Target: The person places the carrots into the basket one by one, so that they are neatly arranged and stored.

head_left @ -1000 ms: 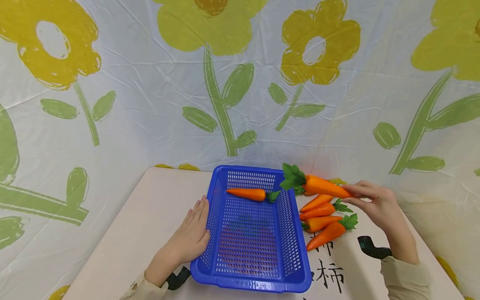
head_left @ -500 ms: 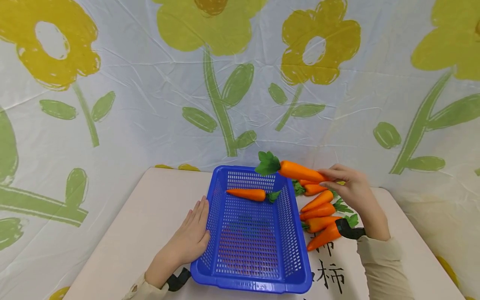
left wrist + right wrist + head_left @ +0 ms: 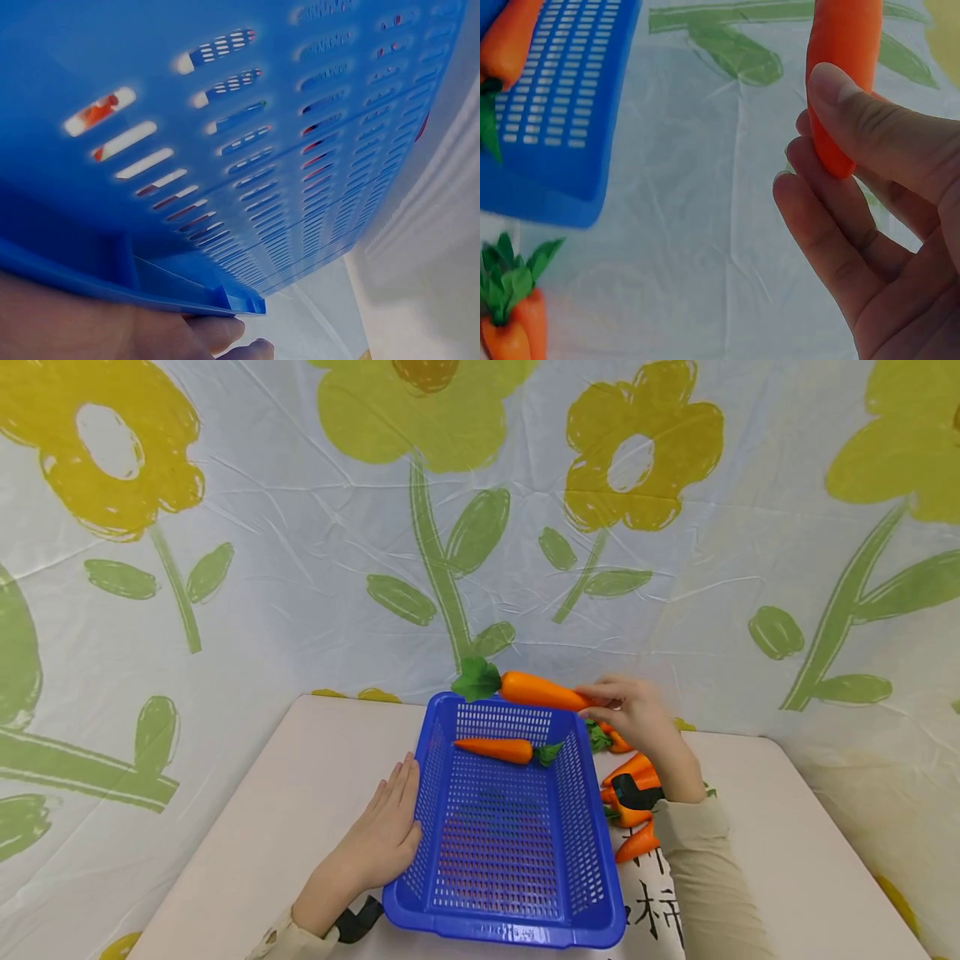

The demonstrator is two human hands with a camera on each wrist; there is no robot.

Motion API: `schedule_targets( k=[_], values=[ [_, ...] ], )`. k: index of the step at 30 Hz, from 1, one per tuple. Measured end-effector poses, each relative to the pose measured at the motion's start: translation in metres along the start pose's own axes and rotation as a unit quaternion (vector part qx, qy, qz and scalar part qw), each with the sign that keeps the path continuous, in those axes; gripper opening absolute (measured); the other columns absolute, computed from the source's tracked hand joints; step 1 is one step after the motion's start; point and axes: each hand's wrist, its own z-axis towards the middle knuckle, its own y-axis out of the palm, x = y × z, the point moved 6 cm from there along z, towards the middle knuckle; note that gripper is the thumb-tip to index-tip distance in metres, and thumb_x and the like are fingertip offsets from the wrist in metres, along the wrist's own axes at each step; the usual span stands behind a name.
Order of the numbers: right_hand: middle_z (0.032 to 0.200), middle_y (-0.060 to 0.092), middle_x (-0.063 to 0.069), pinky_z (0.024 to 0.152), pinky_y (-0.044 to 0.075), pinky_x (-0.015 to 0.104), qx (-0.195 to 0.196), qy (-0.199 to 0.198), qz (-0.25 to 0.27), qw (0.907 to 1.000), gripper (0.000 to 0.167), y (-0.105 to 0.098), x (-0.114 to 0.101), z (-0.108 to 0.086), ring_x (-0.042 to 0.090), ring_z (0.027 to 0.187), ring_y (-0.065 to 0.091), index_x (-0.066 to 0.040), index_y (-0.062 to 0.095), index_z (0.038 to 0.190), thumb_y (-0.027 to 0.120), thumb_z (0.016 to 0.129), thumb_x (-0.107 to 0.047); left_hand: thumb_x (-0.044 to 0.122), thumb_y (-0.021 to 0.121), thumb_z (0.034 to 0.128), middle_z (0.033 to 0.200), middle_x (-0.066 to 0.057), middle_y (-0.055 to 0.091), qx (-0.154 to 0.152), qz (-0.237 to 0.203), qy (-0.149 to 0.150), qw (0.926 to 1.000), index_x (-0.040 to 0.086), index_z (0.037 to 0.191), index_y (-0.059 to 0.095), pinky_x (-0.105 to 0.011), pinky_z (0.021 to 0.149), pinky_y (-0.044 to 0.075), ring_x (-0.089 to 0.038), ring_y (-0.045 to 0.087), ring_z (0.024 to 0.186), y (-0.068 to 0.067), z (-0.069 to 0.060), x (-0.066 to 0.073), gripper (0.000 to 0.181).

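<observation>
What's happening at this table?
A person's right hand pinches a carrot by its narrow end, leaves pointing away from the hand, holding it up by the far rim of a blue basket. It isn't in the basket yet. The left hand rests against the basket's left side, fingers straight. Another carrot already lies inside, toward the far end. More carrots lie on the table to the right, partly hidden in the head view.

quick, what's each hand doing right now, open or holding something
Left hand: open, resting against the side of the blue basket.
Right hand: closed, pinching a carrot by its narrow end.
</observation>
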Motion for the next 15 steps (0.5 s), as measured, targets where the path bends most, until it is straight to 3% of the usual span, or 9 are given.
schedule_targets(
  k=[8, 15],
  values=[
    [0.095, 0.072, 0.014, 0.068, 0.056, 0.031, -0.058, 0.048, 0.040, 0.9964, 0.027, 0.040, 0.009, 0.018, 0.024, 0.076, 0.067, 0.002, 0.076, 0.107, 0.079, 0.080, 0.001, 0.013, 0.047, 0.0960, 0.162, -0.026, 0.006, 0.000, 0.002, 0.002, 1.0000, -0.012, 0.154, 0.007, -0.057, 0.117, 0.018, -0.038, 0.006, 0.150, 0.001, 0.000, -0.001, 0.074],
    [0.091, 0.072, 0.014, 0.063, 0.050, 0.030, -0.087, 0.067, 0.022, 0.9937, 0.024, 0.069, 0.017, 0.028, 0.021, 0.068, 0.058, 0.002, 0.077, 0.102, 0.080, 0.078, -0.002, 0.013, 0.047, 0.0962, 0.163, -0.026, 0.006, 0.001, 0.004, 0.004, 1.0000, -0.012, 0.154, 0.007, -0.057, 0.117, 0.018, -0.037, 0.005, 0.150, 0.001, 0.000, -0.001, 0.074]
  ],
)
